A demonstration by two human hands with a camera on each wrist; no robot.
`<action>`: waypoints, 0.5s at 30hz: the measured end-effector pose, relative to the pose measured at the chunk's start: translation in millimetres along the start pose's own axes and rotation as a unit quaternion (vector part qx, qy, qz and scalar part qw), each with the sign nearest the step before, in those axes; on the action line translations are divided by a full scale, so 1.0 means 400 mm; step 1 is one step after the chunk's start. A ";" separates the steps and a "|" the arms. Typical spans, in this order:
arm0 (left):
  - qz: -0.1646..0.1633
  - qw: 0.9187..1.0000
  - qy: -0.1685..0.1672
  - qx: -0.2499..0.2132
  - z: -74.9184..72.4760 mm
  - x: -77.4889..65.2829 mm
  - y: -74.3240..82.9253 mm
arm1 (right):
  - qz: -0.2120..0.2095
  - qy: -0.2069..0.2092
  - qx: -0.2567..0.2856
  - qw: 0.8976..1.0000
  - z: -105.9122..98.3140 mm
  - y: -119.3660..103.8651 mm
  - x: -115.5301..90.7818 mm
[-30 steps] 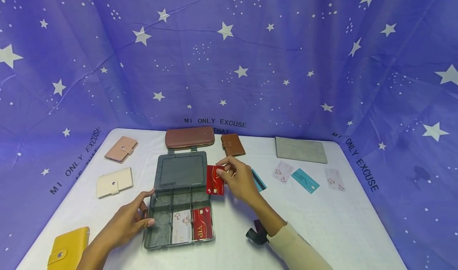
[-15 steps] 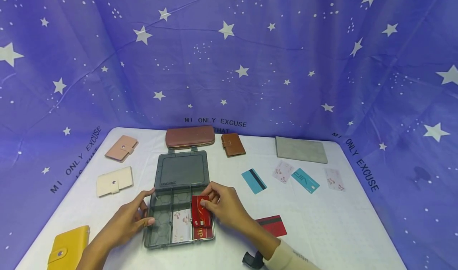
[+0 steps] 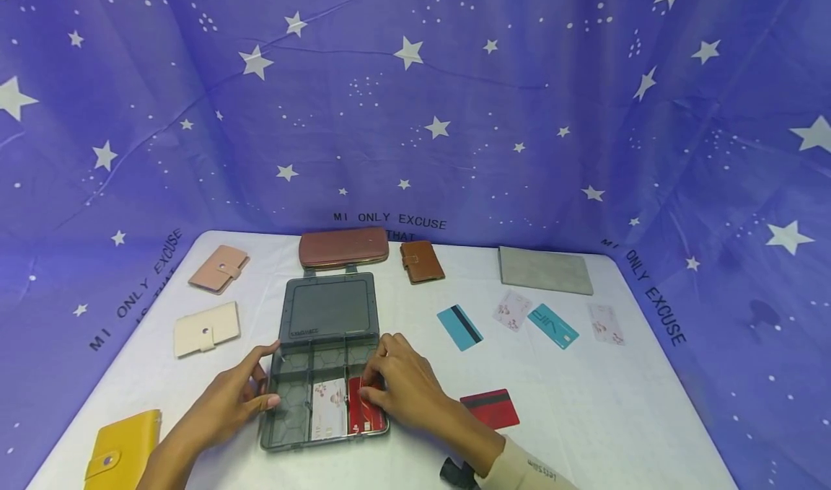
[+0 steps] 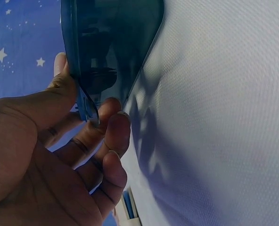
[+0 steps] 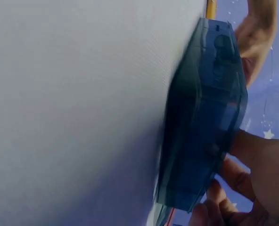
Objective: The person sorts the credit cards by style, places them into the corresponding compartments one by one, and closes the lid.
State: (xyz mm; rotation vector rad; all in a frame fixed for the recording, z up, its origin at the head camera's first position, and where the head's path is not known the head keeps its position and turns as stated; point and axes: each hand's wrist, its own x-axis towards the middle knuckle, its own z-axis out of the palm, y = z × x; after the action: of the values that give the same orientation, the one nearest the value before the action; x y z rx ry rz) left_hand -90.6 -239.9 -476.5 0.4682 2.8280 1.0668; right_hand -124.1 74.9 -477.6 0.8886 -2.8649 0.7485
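A dark translucent compartment box [image 3: 292, 396] lies on the table with its lid [image 3: 331, 306] folded back. My left hand [image 3: 223, 403] grips its left side, the thumb over the rim; in the left wrist view the fingers curl along the wall [image 4: 111, 52]. At the box's right edge, my right hand [image 3: 405, 378] pinches a red card [image 3: 363, 414] down inside the front right compartment. Its fingers cover the card's upper part, and any card beneath it is hidden. A white flowered card [image 3: 329, 408] lies in the front middle compartment. The right wrist view shows the box's outer wall [image 5: 201, 117].
On the right lie a red card [image 3: 490, 408], teal cards [image 3: 459, 327] [image 3: 553, 325] and white flowered cards [image 3: 511, 309] [image 3: 607, 324]. Wallets stand around: yellow [image 3: 123, 447], cream [image 3: 206, 329], pink [image 3: 219, 268], maroon [image 3: 344, 247], brown [image 3: 422, 261], grey [image 3: 545, 270].
My right hand has carried the red card from beside the lid leftward and down into the front right compartment, over the red card lying there. My left hand has stayed at the box.
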 end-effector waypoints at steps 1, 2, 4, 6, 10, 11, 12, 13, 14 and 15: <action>0.003 1.000 0.000 -0.001 0.001 0.000 -0.001 | 0.004 -0.002 0.014 1.000 -0.004 0.004 0.002; 0.005 1.000 -0.001 -0.002 0.001 0.000 -0.001 | 0.007 0.001 0.030 1.000 -0.008 0.010 0.004; 0.008 1.000 0.000 -0.003 0.001 0.001 -0.001 | 0.018 0.017 0.070 0.997 -0.019 0.030 0.011; 0.006 1.000 -0.001 -0.001 0.000 0.002 0.000 | 0.035 0.041 0.105 0.993 -0.035 0.060 0.023; 0.003 1.000 0.000 0.002 -0.001 0.002 0.001 | 0.100 0.072 0.129 0.984 -0.078 0.133 0.043; 0.003 1.000 0.001 0.004 -0.001 0.001 0.001 | 0.121 0.072 0.123 0.982 -0.088 0.154 0.046; 0.004 1.000 0.002 0.005 0.000 0.000 0.000 | 0.142 0.069 0.113 0.981 -0.099 0.174 0.048; 0.005 1.000 0.003 0.006 0.000 0.000 0.000 | 0.167 0.065 0.102 0.979 -0.109 0.193 0.049; 0.005 1.000 0.005 0.006 0.001 -0.001 0.000 | 0.190 0.060 0.089 0.976 -0.118 0.212 0.049; 0.006 1.000 0.006 0.007 0.002 -0.002 0.000 | 0.212 0.056 0.074 0.973 -0.127 0.230 0.049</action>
State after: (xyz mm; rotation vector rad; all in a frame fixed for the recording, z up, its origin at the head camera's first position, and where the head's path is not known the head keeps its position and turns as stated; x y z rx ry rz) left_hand -89.9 -239.8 -477.2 0.4833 2.8488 1.0547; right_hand -195.3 154.1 -469.3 0.2244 -2.9555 1.0194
